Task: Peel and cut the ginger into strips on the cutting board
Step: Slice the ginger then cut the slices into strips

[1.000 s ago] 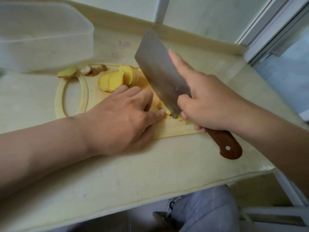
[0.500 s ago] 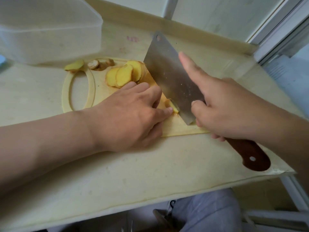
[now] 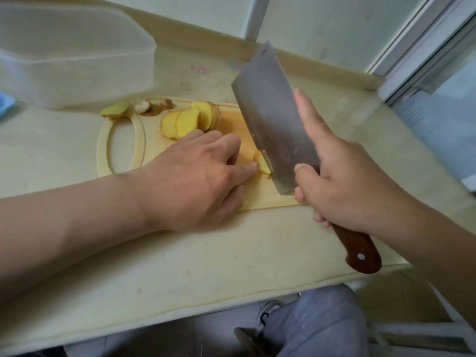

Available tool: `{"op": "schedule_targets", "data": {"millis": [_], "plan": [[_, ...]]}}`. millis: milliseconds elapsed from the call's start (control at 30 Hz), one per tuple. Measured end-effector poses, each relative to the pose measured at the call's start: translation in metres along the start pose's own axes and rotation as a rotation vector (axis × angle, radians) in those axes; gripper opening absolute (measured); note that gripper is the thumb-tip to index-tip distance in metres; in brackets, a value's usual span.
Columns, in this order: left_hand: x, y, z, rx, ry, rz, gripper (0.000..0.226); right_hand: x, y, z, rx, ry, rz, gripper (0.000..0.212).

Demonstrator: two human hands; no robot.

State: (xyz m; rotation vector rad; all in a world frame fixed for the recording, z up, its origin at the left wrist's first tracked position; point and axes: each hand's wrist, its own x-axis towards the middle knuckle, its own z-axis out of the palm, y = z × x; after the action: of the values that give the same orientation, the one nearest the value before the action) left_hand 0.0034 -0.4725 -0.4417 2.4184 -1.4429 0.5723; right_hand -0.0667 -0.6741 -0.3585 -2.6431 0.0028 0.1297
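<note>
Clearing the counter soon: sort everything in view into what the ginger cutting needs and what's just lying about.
Job: cleaver, gripped by the right hand; ginger piece, held by the left hand; ginger slices; trimmed ends; cutting board.
Lying about: translucent plastic container; blue object at the left edge.

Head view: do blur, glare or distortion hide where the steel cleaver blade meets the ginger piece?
Head view: soft daylight with weak shadows. The broad steel cleaver shows a dull sheen and no blown glare. The small yellow ginger piece at its edge is readable, though slightly soft. The white window frame at right looks smeared. The wide-angle lens bows the front edge of the pale countertop.
</note>
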Motion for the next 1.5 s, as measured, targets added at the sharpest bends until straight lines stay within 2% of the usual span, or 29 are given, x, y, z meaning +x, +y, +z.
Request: {"op": "schedule_targets", "data": {"millis": [167,333,600,800,933,1067,1333,1500], "plan": [[0.001,0.000,0.001,-0.001,-0.006,-0.009,0.046,0.007,-0.002,-0.001,-0.083,-0.025,-0.032,0.092],[0.001,-0.001,0.001,0.007,-0.032,-0.018,0.047,0.010,-0.003,-0.003,-0.063,-0.040,0.006,0.092],[0.003,0.001,-0.002,0.005,-0.056,-0.031,0.050,0.030,-0.020,-0.013,-0.159,-0.170,0.017,0.096],[0.002,0.001,-0.002,0.006,-0.059,-0.037,0.053,0.039,-0.020,0.000,-0.055,-0.029,0.012,0.097],[0.001,0.001,-0.001,0.013,-0.043,-0.037,0.051,0.021,-0.008,0.008,-0.091,0.100,-0.088,0.095],[0.000,0.000,0.000,0.024,-0.035,-0.043,0.049,0.006,0.004,0.008,-0.049,0.119,-0.096,0.094],[0.001,0.000,0.000,0.025,-0.044,-0.049,0.051,0.004,0.004,0.001,-0.149,0.031,-0.093,0.093],[0.001,-0.001,0.002,0.020,-0.037,-0.049,0.052,0.017,-0.007,-0.007,-0.114,-0.076,-0.011,0.094]]}}
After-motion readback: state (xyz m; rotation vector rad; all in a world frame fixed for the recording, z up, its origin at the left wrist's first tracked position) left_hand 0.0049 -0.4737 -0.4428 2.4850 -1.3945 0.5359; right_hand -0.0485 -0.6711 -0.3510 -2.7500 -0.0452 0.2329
